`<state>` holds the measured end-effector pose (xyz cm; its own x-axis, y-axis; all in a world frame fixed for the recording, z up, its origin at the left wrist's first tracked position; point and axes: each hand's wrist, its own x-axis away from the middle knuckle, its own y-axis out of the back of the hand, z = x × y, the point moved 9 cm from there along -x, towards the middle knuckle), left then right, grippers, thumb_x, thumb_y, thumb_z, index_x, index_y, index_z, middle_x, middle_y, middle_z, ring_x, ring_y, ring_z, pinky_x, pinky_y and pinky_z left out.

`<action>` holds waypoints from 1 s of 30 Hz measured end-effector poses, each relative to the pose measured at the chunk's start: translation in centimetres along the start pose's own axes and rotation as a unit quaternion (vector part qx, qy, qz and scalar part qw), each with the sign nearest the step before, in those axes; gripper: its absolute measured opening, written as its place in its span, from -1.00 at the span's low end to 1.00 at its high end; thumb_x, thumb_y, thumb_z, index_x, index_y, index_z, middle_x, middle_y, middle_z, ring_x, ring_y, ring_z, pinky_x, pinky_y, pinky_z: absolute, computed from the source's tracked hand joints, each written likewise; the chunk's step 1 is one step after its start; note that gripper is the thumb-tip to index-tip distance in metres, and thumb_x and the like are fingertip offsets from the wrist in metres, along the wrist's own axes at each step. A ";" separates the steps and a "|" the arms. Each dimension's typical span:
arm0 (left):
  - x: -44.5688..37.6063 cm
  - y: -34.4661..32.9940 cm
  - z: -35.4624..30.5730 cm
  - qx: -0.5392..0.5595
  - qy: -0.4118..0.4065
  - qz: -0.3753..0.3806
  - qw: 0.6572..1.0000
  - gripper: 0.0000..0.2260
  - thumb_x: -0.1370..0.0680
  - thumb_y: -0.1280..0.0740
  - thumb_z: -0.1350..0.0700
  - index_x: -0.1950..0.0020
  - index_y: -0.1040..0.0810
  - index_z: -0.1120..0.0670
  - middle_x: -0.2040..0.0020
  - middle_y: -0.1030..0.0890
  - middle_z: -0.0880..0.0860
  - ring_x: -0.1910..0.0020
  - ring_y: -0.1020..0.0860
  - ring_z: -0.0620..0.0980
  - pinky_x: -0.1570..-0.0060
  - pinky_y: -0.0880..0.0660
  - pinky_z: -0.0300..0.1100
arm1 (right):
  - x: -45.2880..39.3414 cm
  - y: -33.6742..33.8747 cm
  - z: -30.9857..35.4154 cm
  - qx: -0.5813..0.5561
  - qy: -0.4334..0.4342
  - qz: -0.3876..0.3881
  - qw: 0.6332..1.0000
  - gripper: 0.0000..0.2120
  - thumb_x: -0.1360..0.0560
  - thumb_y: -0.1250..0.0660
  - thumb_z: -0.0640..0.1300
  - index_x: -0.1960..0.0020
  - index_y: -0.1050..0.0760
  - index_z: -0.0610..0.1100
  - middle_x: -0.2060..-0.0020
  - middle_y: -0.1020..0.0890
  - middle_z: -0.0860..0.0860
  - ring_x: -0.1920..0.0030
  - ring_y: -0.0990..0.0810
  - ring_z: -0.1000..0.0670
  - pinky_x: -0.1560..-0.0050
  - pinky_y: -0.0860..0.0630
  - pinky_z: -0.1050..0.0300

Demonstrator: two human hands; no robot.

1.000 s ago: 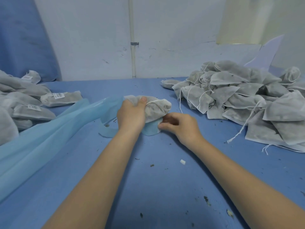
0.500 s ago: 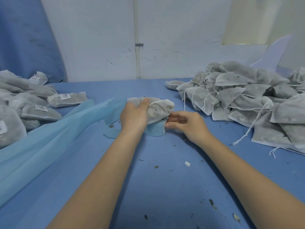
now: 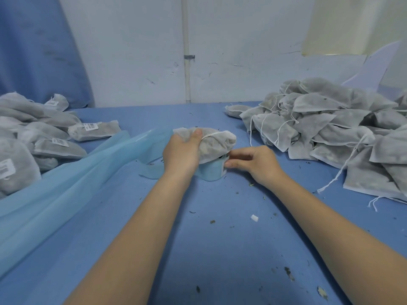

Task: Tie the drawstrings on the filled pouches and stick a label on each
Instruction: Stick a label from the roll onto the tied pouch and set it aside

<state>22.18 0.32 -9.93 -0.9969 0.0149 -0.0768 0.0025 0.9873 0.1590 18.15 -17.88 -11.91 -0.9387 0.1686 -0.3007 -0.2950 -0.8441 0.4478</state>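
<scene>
Gripped in your left hand: one filled pouch, thumb laid over its gathered neck where the drawstring crosses, fingers curled under. It sits mid-table, held on top of the label roll, well apart from both heaps.

Right hand: fingertips pressed at the roll's right edge, where a white label shows just under the pouch. They look to be pinching or peeling it, though the contact is partly hidden, so note it as probable only.

Handling, judged: pouch is soft non-woven fabric, loosely filled, light, and sags over the roll. It will slump if you take it by the body; keep hold at the neck, near the cord. The label will be thin and tacky; take it by a corner.

Pose: both forearms reach straight forward over the blue table, left wrist flat, right wrist turned inward toward the roll.

Untied pouches are heaped at right, cords trailing. Labelled pouches lie at left, beside the trailing blue backing strip.

Step in hand, judged: labelling this pouch.
</scene>
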 end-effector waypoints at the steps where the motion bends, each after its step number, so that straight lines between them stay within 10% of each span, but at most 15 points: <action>1: 0.0 0.0 0.0 -0.001 -0.001 -0.002 1.000 -0.63 -0.57 -0.26 -0.06 -0.24 -0.50 0.16 -0.19 -0.57 0.12 -0.19 -0.51 0.11 -0.26 -0.41 0.01 | 0.0 0.1 -0.1 0.002 -0.003 -0.007 1.000 -0.79 -0.34 -0.54 -0.22 0.14 -0.65 0.06 0.30 -0.66 0.26 0.23 -0.60 0.34 0.12 -0.46 0.46; 13: 0.5 -0.1 -0.8 -0.080 -0.034 -0.028 0.996 -0.64 -0.58 -0.23 -0.07 -0.17 -0.53 0.19 -0.13 -0.59 0.14 -0.15 -0.51 0.15 -0.17 -0.43 -0.03 | 1.3 1.0 0.7 0.055 -0.004 -0.091 0.994 -0.77 -0.31 -0.57 -0.14 0.36 -0.58 0.10 0.42 -0.62 0.21 0.33 -0.56 0.17 0.22 -0.45 0.35; 26: 0.0 0.0 -0.3 -0.066 -0.013 -0.016 0.998 -0.59 -0.57 -0.23 -0.10 -0.24 -0.50 0.18 -0.18 -0.57 0.13 -0.19 -0.50 0.14 -0.22 -0.41 -0.01 | 1.9 -0.9 0.6 0.012 -0.020 -0.027 0.999 -0.64 -0.35 -0.54 -0.23 -0.12 -0.59 -0.12 0.11 -0.68 -0.04 0.21 -0.60 0.18 0.10 -0.42 0.50; 30: -0.1 0.1 -0.1 -0.059 -0.005 -0.016 0.998 -0.61 -0.57 -0.24 -0.10 -0.23 -0.51 0.17 -0.17 -0.57 0.12 -0.17 -0.50 0.14 -0.21 -0.42 -0.01 | 1.8 -0.5 0.8 0.024 -0.019 -0.047 0.998 -0.76 -0.33 -0.55 -0.20 0.03 -0.65 -0.02 0.18 -0.70 0.02 0.28 -0.57 0.34 0.11 -0.39 0.53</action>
<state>22.24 0.39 -9.85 -0.9955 -0.0142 -0.0941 -0.0393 0.9618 0.2709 16.43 -16.77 -12.00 -0.9119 0.2660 -0.3126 -0.3902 -0.7980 0.4593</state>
